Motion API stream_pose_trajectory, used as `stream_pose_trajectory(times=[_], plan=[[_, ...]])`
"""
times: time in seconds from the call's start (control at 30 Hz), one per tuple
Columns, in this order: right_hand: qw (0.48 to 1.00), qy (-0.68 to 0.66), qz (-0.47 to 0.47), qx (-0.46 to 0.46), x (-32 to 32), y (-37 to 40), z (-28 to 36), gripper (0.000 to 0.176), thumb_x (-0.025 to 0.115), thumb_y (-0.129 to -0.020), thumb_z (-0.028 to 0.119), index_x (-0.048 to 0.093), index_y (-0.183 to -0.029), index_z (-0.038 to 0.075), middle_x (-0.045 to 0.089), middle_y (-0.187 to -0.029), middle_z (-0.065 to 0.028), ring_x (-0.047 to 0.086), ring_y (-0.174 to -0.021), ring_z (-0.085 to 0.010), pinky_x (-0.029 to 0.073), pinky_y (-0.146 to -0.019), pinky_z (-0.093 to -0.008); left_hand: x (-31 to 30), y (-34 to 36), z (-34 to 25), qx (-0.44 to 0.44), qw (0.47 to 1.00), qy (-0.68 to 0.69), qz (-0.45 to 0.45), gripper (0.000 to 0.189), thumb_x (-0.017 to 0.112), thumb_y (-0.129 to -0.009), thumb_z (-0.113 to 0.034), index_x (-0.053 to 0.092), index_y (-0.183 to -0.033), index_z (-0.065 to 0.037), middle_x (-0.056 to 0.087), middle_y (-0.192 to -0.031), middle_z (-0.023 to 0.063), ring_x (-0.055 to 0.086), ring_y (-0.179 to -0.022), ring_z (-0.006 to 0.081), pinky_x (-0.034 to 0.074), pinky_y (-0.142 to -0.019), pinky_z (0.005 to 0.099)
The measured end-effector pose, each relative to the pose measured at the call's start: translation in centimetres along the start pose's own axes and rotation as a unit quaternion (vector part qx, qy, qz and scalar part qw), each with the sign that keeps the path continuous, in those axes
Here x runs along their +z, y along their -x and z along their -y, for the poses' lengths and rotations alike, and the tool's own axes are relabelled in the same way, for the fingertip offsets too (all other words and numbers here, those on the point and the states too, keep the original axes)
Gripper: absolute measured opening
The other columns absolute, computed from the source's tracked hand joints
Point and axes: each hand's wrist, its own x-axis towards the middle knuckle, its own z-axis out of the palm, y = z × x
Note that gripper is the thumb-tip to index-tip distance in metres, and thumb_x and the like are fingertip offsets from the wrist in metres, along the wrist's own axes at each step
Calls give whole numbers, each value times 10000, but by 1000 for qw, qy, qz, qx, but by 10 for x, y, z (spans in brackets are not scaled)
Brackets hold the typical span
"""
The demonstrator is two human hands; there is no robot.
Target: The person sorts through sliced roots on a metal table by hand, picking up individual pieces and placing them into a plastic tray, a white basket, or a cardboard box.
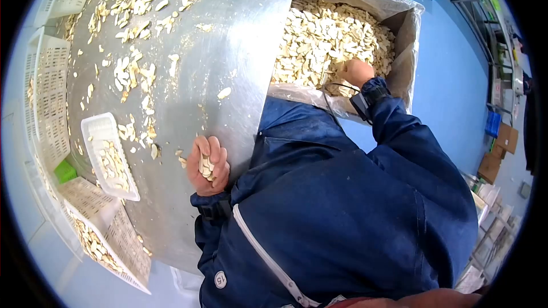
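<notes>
My left hand (209,165) is curled palm up at the metal table's near edge, holding a small handful of pale, thin dried slices (206,168). My right hand (357,73) is closed and reaches into a lined box (408,51) filled with similar pale slices (325,34). What its fingers grip is hidden; a thin metallic piece and a dark cord (328,102) show beside it. A dark band circles the right wrist. On the table (188,217), left of my left hand, a white plastic tray (134,191) holds more slices.
Loose slices (134,0) are scattered over the table. White perforated baskets (51,91) line its far side, and another basket (128,245) with slices stands at lower left. Blue floor (451,91) lies right of the box, with cardboard boxes (505,137) and racks beyond.
</notes>
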Motion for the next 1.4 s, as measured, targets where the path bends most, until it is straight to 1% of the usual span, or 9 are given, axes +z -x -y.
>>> stream_pose_trajectory(times=[0.33, 0.5, 0.6, 0.73, 0.97, 1.07, 1.13, 1.2, 1.4], plan=[[986, 3, -157, -61, -3, -11, 32, 348, 625, -964, 316, 656, -1249, 118, 716, -1160, -190, 717, -985, -403, 570, -835, -525, 1, 1, 1, 6, 1000, -10, 1, 287, 374, -1146, -237, 440, -973, -19, 469, -904, 120, 491, -611, 151, 401, -320, 204], [984, -19, -172, -51, 7, -24, 21, 303, 624, -954, 322, 701, -1158, 112, 727, -1086, -192, 705, -966, -415, 561, -823, -520, -4, 3, 0, 1, 999, -21, 24, 273, 402, -1142, -264, 480, -1020, -32, 490, -926, 121, 498, -643, 143, 376, -332, 190], [979, -142, -138, -40, -1, -23, 29, 295, 605, -984, 299, 690, -1172, 87, 700, -1193, -214, 693, -1032, -426, 553, -875, -531, -4, 3, 0, -2, 999, -22, 26, 264, 412, -1138, -259, 483, -1022, -33, 488, -930, 120, 496, -649, 141, 374, -326, 189], [958, -187, -202, -76, 3, -40, 55, 288, 609, -985, 271, 668, -1164, 53, 711, -1135, -227, 683, -1038, -426, 549, -882, -511, -5, 3, 0, 0, 1000, -21, 19, 252, 439, -1130, -255, 485, -1018, -34, 486, -934, 117, 498, -659, 140, 378, -329, 187], [970, -155, -153, -104, -5, -37, 52, 271, 591, -990, 279, 698, -1133, 75, 733, -1052, -230, 697, -989, -431, 547, -851, -519, 3, 5, 3, 16, 999, -28, -22, 266, 424, -1133, -250, 480, -1005, -24, 488, -902, 104, 484, -628, 128, 360, -315, 202], [985, -109, -114, -68, 0, -36, 36, 267, 587, -989, 264, 702, -1119, 61, 735, -1047, -240, 701, -981, -443, 543, -844, -536, -14, 5, 2, -8, 999, -6, 33, 273, 426, -1134, -262, 489, -993, -36, 491, -909, 97, 482, -638, 110, 356, -320, 198], [959, -173, -170, -144, 29, -50, 9, 288, 585, -1001, 223, 678, -1209, 46, 735, -1051, -268, 697, -973, -471, 551, -855, -530, -15, 2, 1, -14, 998, -31, 59, 287, 426, -1133, -273, 495, -968, -49, 488, -908, 84, 482, -663, 100, 348, -328, 191], [951, -211, -167, -152, 23, -51, 3, 415, 670, -967, 136, 600, -1363, 31, 744, -1133, -199, 722, -969, -371, 560, -855, -435, 0, 5, 3, 13, 999, -34, -7, 284, 430, -1130, -274, 521, -987, -46, 505, -925, 84, 483, -678, 107, 357, -355, 188], [847, -298, -311, -310, -55, -10, 51, 443, 591, -1018, 14, 578, -1454, 88, 736, -1155, -130, 707, -940, -213, 567, -806, -332, -2, 12, 19, 143, 984, -67, -84, 275, 477, -1109, -278, 591, -1038, -38, 594, -927, 80, 525, -704, 121, 366, -384, 181]])
